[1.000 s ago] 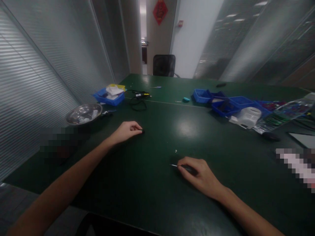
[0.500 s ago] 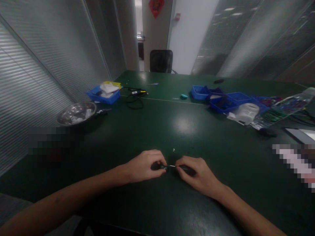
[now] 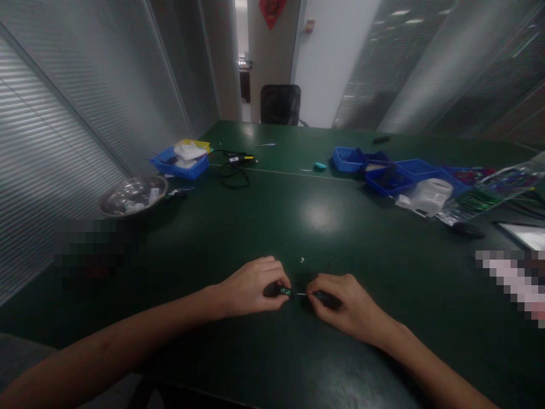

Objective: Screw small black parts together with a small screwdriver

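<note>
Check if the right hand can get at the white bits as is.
Probably yes: the white bits lie just beyond the right hand, nothing visible between. Its grip on the tool may hinder picking them up.

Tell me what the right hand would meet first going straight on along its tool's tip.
Most likely the small green piece pinched in the left hand: the right hand's thin tool points at it. Depth is unclear, so it could pass slightly above or below.
</note>
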